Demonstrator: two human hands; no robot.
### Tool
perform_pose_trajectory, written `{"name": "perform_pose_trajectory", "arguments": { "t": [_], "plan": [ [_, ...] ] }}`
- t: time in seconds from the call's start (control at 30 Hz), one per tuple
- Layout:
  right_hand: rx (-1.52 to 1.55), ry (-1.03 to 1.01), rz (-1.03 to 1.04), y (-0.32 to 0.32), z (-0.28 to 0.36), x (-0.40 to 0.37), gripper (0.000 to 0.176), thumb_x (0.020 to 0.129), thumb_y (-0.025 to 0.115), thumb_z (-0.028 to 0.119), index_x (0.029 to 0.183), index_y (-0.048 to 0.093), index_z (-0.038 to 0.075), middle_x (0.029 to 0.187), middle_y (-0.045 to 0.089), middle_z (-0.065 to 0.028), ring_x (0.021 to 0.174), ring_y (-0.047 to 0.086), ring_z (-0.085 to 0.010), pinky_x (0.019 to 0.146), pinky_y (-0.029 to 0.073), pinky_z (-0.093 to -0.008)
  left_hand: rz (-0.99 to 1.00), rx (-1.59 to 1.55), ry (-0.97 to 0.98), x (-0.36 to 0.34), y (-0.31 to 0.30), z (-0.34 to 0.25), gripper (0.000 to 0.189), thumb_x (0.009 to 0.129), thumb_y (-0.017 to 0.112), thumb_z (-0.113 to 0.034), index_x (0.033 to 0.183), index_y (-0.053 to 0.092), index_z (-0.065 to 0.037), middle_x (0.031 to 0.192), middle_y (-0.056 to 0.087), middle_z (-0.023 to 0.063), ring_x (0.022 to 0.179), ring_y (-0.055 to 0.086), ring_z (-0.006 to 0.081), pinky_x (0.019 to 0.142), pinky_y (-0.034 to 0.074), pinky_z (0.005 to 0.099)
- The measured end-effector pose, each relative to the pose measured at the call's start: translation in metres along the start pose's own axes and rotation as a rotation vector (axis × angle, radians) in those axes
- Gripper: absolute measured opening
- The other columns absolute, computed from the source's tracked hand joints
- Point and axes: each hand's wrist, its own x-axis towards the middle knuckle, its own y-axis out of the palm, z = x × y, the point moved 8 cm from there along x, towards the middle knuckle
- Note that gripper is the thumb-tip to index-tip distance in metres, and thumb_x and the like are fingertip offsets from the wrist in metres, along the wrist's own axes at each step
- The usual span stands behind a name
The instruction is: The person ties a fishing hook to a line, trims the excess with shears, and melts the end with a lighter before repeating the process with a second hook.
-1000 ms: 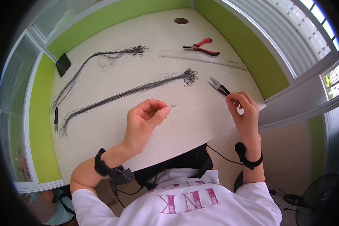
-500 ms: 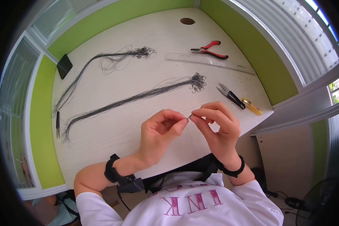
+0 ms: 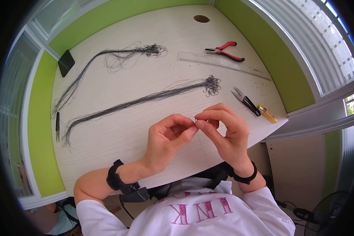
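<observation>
Over the pale desk (image 3: 153, 29), the left hand (image 3: 165, 141) and right hand (image 3: 228, 135) narrowly pinch a tiny, slender piece (image 3: 195, 119) where their fingertips meet. Mostly hidden, it is probably light, stiff and slippery, best gripped by its ends.

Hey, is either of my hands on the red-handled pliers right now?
No, the pliers lie on the table by the ruler, while your left hand and right hand meet nearer your body.
</observation>
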Motion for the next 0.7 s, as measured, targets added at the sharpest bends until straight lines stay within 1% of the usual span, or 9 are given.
{"name": "perform_pose_trajectory", "arguments": {
  "t": [0.03, 0.13, 0.3, 0.37, 0.43, 0.53, 0.57, 0.63, 0.7],
  "plan": [
    [0.009, -0.004, 0.000, 0.000, -0.001, 0.000, 0.013, 0.077, 0.068, -0.001, 0.090, 0.067, 0.002, 0.083, 0.064, -0.0048, 0.065, 0.053, -0.0116, 0.055, 0.040, -0.0231, -0.018, 0.021, -0.014, 0.000, -0.001, 0.000, 0.012, 0.087, 0.060, -0.001, 0.099, 0.061, 0.000, 0.087, 0.060, 0.0031, 0.075, 0.052, 0.0075, 0.066, 0.043, 0.0230],
    [0.016, -0.006, 0.008, 0.000, -0.001, 0.002, 0.015, 0.077, 0.068, -0.003, 0.091, 0.068, 0.002, 0.083, 0.064, -0.0048, 0.066, 0.055, -0.0117, 0.056, 0.042, -0.0231, -0.007, 0.023, -0.076, 0.001, -0.001, 0.004, 0.013, 0.087, 0.059, -0.002, 0.100, 0.062, 0.000, 0.084, 0.061, 0.0031, 0.074, 0.052, 0.0076, 0.065, 0.043, 0.0228],
    [0.004, 0.012, 0.017, 0.000, -0.001, 0.001, 0.018, 0.075, 0.068, -0.006, 0.091, 0.069, 0.002, 0.083, 0.065, -0.0047, 0.067, 0.057, -0.0120, 0.058, 0.044, -0.0231, -0.019, 0.007, -0.105, 0.001, -0.003, 0.005, 0.013, 0.087, 0.060, -0.002, 0.100, 0.063, 0.001, 0.081, 0.060, 0.0029, 0.072, 0.052, 0.0078, 0.064, 0.042, 0.0228],
    [0.010, 0.007, 0.007, 0.000, -0.002, 0.000, 0.017, 0.075, 0.068, -0.005, 0.090, 0.069, 0.002, 0.082, 0.065, -0.0049, 0.067, 0.057, -0.0119, 0.057, 0.043, -0.0231, -0.026, 0.009, -0.117, 0.000, -0.005, 0.008, 0.012, 0.087, 0.060, -0.002, 0.099, 0.063, 0.001, 0.081, 0.060, 0.0029, 0.071, 0.052, 0.0080, 0.063, 0.041, 0.0228],
    [0.015, 0.023, 0.001, -0.001, -0.004, -0.001, 0.016, 0.075, 0.068, -0.004, 0.090, 0.069, 0.003, 0.081, 0.066, -0.0049, 0.067, 0.057, -0.0119, 0.057, 0.042, -0.0232, -0.014, -0.038, -0.079, 0.000, -0.008, 0.008, 0.013, 0.087, 0.063, -0.005, 0.098, 0.064, 0.002, 0.086, 0.065, 0.0031, 0.076, 0.056, 0.0056, 0.067, 0.046, 0.0199],
    [0.022, 0.046, -0.021, -0.001, -0.006, -0.004, 0.013, 0.076, 0.068, -0.002, 0.088, 0.069, 0.003, 0.081, 0.065, -0.0046, 0.067, 0.057, -0.0118, 0.056, 0.040, -0.0233, -0.062, -0.042, -0.043, 0.001, -0.011, 0.004, 0.013, 0.087, 0.064, -0.006, 0.097, 0.064, 0.001, 0.084, 0.064, 0.0028, 0.074, 0.056, 0.0057, 0.067, 0.046, 0.0197],
    [0.026, 0.055, -0.036, -0.002, -0.006, -0.005, 0.011, 0.076, 0.068, -0.001, 0.086, 0.068, 0.003, 0.080, 0.065, -0.0043, 0.068, 0.056, -0.0118, 0.056, 0.040, -0.0234, -0.062, -0.040, -0.044, 0.001, -0.010, 0.005, 0.013, 0.087, 0.064, -0.006, 0.097, 0.064, 0.001, 0.084, 0.064, 0.0028, 0.074, 0.056, 0.0057, 0.067, 0.046, 0.0197],
    [0.049, 0.067, -0.035, -0.001, -0.008, -0.009, 0.010, 0.077, 0.068, -0.001, 0.085, 0.067, 0.003, 0.080, 0.065, -0.0042, 0.068, 0.056, -0.0116, 0.056, 0.040, -0.0235, -0.101, -0.036, -0.052, 0.001, -0.012, 0.005, 0.010, 0.087, 0.062, -0.004, 0.096, 0.064, -0.001, 0.083, 0.062, 0.0038, 0.070, 0.053, 0.0088, 0.063, 0.042, 0.0222],
    [0.071, 0.080, -0.037, -0.001, -0.011, -0.011, 0.008, 0.077, 0.067, -0.001, 0.084, 0.066, 0.002, 0.079, 0.064, -0.0040, 0.068, 0.055, -0.0114, 0.057, 0.039, -0.0236, -0.102, -0.041, -0.077, 0.001, -0.011, 0.005, 0.010, 0.087, 0.062, -0.004, 0.096, 0.064, -0.001, 0.083, 0.063, 0.0039, 0.070, 0.053, 0.0086, 0.063, 0.042, 0.0220]
  ]
}}
